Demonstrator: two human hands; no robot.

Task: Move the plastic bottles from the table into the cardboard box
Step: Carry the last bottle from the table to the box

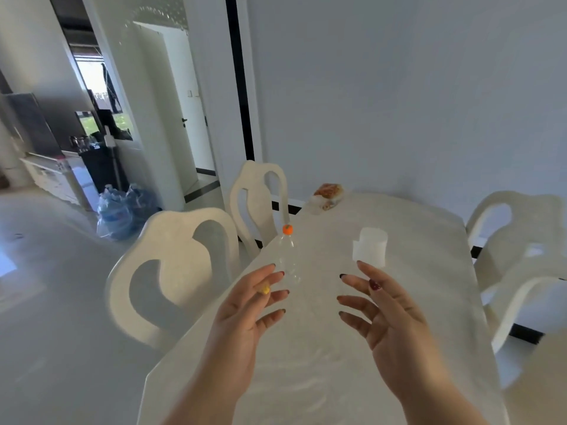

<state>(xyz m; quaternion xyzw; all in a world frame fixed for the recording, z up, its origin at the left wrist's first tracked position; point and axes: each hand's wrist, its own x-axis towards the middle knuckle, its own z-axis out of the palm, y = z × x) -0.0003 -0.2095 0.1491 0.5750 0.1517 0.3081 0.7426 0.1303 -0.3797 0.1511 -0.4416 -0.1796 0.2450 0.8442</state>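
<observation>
One clear bottle [288, 259] with an orange cap [287, 229] stands upright on the white bench [414, 302], near its left edge. It is so transparent that its walls are hard to trace against the bench top. No other bottle shows on the bench, and no cardboard box is in view.

Two hands reach over the bench toward the bottle. The left hand [245, 305] hangs just below and left of it, fingers spread; its fingertips overlap the bottle's base in the picture, but whether they touch it cannot be told. A small yellow thing [264, 289] sits among the left fingers, too blurred to identify. The right hand [383, 311] is to the right of the bottle, apart from it, palm turned inward, grip spread and holding nothing.

Also on the bench: one white roll [369, 248], upright beyond the right hand, and one bag [328, 193] with orange-brown contents at the far end, too soft in focus to read.

Four white chairs stand around the bench: two on the left [171, 271] [257, 204] and two on the right [518, 237] [527, 305], the nearer right one cut by the frame edge. On the floor beyond the left chairs lie blue water jugs [122, 210] in clear wrap; their number cannot be made out.
</observation>
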